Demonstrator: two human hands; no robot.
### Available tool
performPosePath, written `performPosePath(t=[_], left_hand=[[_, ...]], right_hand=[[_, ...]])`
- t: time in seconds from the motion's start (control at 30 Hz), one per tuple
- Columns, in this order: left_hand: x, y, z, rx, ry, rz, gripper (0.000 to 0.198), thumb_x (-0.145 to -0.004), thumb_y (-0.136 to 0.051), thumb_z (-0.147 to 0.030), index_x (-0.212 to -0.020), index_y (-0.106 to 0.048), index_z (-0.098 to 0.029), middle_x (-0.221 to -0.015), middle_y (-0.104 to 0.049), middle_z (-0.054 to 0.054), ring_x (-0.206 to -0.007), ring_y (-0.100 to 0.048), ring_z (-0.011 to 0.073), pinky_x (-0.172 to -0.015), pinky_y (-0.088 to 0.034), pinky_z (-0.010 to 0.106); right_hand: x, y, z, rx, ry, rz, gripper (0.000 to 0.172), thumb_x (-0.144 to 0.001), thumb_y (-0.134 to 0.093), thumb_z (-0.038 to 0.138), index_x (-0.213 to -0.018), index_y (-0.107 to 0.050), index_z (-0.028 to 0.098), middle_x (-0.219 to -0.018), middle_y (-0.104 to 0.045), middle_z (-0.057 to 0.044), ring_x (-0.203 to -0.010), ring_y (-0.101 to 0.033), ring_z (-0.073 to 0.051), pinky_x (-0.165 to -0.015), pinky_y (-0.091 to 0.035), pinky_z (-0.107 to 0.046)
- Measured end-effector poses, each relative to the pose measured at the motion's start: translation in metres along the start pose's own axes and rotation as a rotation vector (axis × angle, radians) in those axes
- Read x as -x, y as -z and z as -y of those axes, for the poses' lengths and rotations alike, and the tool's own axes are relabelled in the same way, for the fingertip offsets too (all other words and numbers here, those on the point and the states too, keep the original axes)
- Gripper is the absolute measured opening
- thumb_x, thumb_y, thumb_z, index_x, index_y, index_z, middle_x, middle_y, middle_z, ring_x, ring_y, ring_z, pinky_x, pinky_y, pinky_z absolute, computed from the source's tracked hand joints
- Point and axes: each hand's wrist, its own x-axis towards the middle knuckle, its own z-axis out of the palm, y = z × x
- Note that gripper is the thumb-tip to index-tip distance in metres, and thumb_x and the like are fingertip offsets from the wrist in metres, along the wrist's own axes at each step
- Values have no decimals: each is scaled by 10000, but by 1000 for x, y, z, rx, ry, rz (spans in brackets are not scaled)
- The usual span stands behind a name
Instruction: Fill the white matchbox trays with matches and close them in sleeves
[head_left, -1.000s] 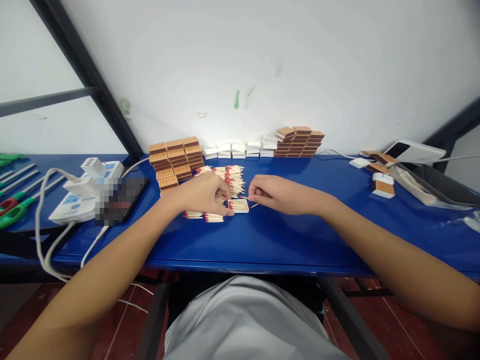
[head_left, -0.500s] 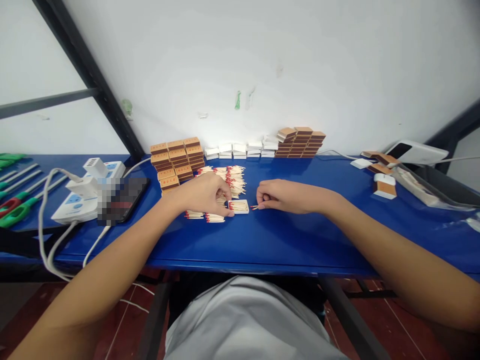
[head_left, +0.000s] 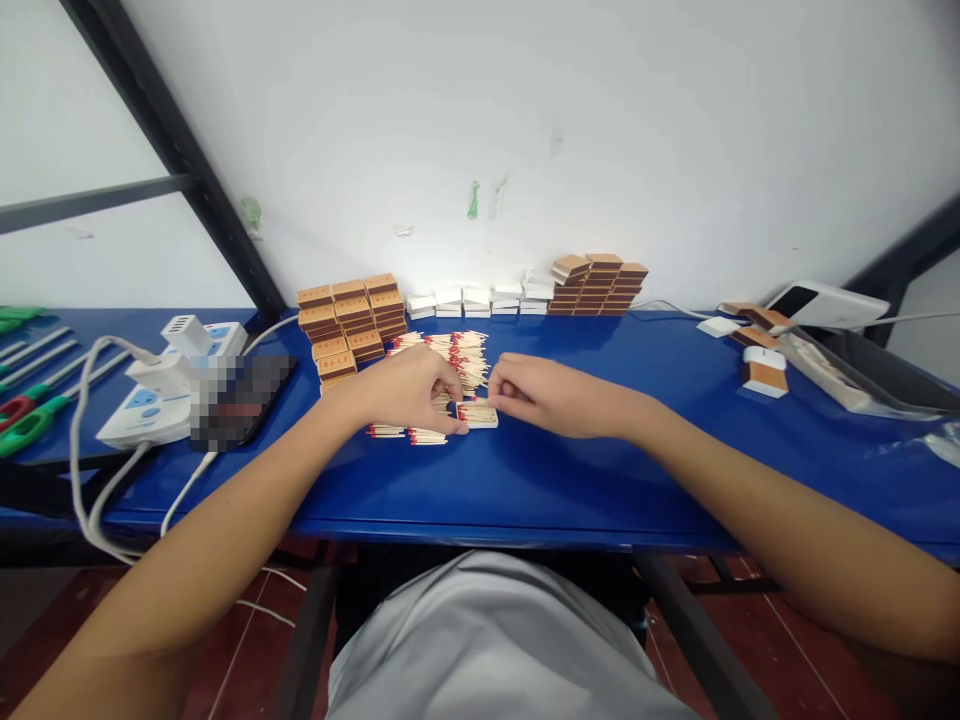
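Observation:
A small white matchbox tray [head_left: 486, 424] lies on the blue table with red-tipped matches inside. My left hand [head_left: 420, 390] grips its left end between thumb and fingers. From the right, my right hand [head_left: 529, 392] pinches matches over the tray's right end; a red tip shows at the tray's far edge. Behind and beneath my left hand are heaps of loose matches [head_left: 469, 358], partly hidden by that hand. More matches [head_left: 427, 437] lie in small rows just in front of it.
Stacked brown matchboxes [head_left: 349, 320] stand at the back left, and more matchbox stacks [head_left: 596, 290] at the back right. White trays [head_left: 476, 300] line the wall between them. A power strip [head_left: 142, 420] and phone [head_left: 247, 400] lie left; loose boxes [head_left: 765, 375] lie right.
My right hand has moved left, bringing its matches from beside the tray to over its right end. My left hand stays on the tray.

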Motion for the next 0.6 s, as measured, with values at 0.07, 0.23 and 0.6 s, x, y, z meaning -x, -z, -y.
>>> performPosePath(t=[0.07,0.23,0.6], left_hand=[[0,0,1,2,-2,2,317,-735,-889,-423,-882,-837,-147,-522,-540,-46,-511,-440,105,-554,-304,265],[0,2,2,-5,1,15,322,-731,-894,-421,-901,-848,-151,-531,-558,-44,-515,-449,101,-561,-309,259],[4,6,-1,19,51,58,351,-726,-897,-467,-873,-845,-153,-552,-552,-44,-517,-399,89,-531,-261,263]], right_hand=[[-3,-8,8,40,-6,11,150,-1049,-543,295,-987,-633,193,-1036,-665,-92,-835,-589,-197,-744,-413,-308],[-10,-13,10,41,0,-50,141,-1040,-593,291,-959,-652,191,-960,-660,-68,-814,-573,-187,-720,-376,-293],[-33,-28,-14,-9,-21,-178,63,-986,-709,242,-957,-699,187,-879,-615,-26,-788,-531,-164,-699,-353,-272]])
